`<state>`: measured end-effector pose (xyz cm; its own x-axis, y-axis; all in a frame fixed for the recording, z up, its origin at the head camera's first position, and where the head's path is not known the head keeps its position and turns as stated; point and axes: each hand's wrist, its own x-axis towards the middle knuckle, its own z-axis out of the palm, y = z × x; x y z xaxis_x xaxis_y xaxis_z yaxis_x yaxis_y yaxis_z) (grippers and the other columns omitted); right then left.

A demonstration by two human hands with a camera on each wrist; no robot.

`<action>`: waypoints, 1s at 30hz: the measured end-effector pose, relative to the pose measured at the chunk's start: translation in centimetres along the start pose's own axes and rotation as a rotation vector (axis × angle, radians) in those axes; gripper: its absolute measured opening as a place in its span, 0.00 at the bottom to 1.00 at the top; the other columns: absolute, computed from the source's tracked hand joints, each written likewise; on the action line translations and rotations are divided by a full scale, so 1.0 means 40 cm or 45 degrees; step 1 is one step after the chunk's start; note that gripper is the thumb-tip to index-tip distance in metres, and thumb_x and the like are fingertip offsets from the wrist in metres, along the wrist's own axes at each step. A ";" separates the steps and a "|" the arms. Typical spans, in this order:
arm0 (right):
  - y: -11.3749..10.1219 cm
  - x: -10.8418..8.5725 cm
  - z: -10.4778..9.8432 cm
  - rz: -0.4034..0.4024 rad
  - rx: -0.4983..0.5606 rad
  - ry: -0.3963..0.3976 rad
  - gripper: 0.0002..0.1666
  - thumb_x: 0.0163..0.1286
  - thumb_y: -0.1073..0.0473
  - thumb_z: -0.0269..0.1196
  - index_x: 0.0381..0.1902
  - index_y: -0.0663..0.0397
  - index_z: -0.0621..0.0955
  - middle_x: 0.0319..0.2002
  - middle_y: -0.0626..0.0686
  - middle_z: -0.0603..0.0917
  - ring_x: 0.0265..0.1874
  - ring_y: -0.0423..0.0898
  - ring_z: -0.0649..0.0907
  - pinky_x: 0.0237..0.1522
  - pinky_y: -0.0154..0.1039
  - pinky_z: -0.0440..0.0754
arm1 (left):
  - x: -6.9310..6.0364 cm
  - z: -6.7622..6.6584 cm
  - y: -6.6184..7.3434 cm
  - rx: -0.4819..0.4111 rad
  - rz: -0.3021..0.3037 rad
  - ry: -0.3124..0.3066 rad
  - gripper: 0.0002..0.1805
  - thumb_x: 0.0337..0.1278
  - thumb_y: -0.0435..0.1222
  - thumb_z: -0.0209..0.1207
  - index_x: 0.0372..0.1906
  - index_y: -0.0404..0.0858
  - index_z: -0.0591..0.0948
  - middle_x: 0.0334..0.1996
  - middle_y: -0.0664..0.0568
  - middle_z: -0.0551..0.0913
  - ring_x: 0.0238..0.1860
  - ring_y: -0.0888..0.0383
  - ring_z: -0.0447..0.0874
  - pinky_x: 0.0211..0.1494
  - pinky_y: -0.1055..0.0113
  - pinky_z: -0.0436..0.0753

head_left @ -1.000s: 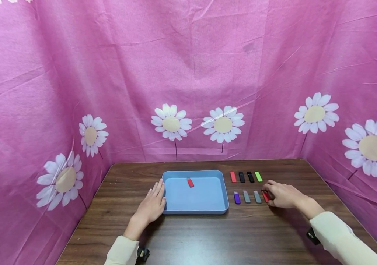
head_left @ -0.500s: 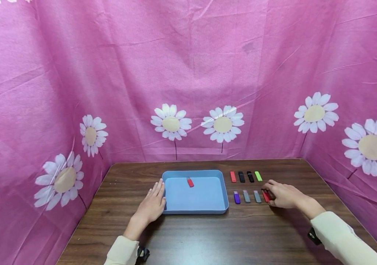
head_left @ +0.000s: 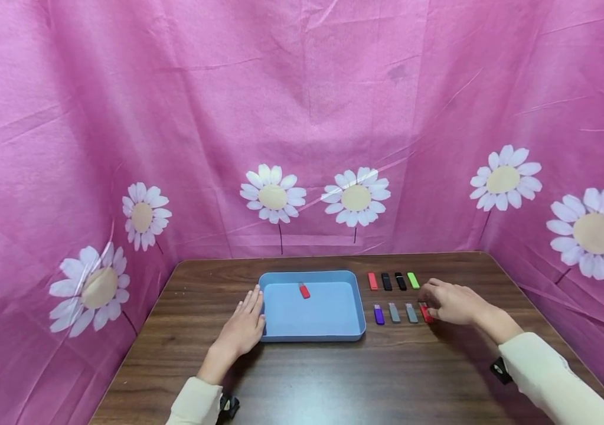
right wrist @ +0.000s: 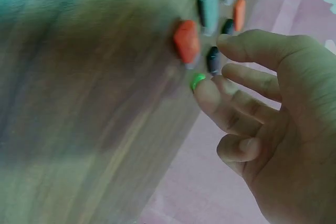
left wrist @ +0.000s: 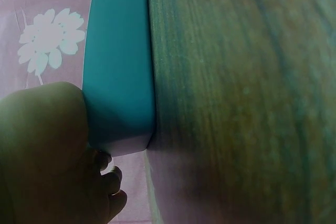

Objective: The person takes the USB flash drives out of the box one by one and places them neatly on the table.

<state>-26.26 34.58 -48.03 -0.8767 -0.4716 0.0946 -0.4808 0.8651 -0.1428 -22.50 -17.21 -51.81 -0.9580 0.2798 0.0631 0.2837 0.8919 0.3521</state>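
Note:
My left hand (head_left: 241, 326) lies with straight fingers along the left wall of a shallow blue tray (head_left: 312, 339); the left wrist view shows the palm against the tray's side (left wrist: 118, 66). Inside the tray is one red USB stick (head_left: 304, 291). At the right end of the front row of sticks, my right hand (head_left: 453, 302) hovers just above another red USB stick (head_left: 426, 313). The right wrist view has that red stick (right wrist: 186, 41) flat on the wood, apart from the loosely bent fingers, which hold nothing.
Right of the tray, the front row also has a purple stick (head_left: 379, 315) and two grey ones (head_left: 394, 313). Behind it lie a coral-red stick (head_left: 372, 281), two black ones (head_left: 387, 282) and a green one (head_left: 413, 280). Pink flowered cloth (head_left: 312, 118) encloses the wooden table (head_left: 312, 378).
The right hand has lifted slightly off the red USB stick at the row's end, leaving it on the table. My left hand stays at the tray. The head view has shifted a little.

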 end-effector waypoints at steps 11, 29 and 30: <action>-0.062 0.082 -0.054 -0.095 -0.011 0.157 0.04 0.68 0.58 0.71 0.35 0.41 0.86 0.33 0.35 0.85 0.28 0.35 0.79 0.28 0.37 0.76 | -0.001 0.000 -0.002 0.002 0.019 0.021 0.33 0.83 0.37 0.46 0.82 0.25 0.59 0.86 0.35 0.53 0.85 0.35 0.53 0.86 0.38 0.58; -0.218 0.242 -0.077 -0.260 0.013 0.143 0.08 0.69 0.60 0.71 0.34 0.36 0.86 0.31 0.34 0.84 0.28 0.33 0.79 0.29 0.37 0.78 | 0.001 0.002 -0.004 0.001 0.000 0.008 0.33 0.84 0.38 0.46 0.82 0.25 0.58 0.86 0.36 0.52 0.86 0.37 0.52 0.87 0.40 0.57; -0.228 0.252 -0.079 -0.273 0.015 0.140 0.08 0.69 0.60 0.71 0.35 0.36 0.86 0.32 0.35 0.85 0.29 0.33 0.79 0.29 0.37 0.79 | 0.001 0.001 -0.003 0.001 -0.002 0.008 0.33 0.84 0.38 0.46 0.82 0.26 0.58 0.86 0.36 0.52 0.86 0.37 0.52 0.87 0.40 0.57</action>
<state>-30.65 22.48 -42.68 -0.7482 -0.6221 0.2305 -0.6563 0.7449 -0.1197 -22.56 -17.31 -51.90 -0.9586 0.2763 0.0685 0.2824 0.8926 0.3514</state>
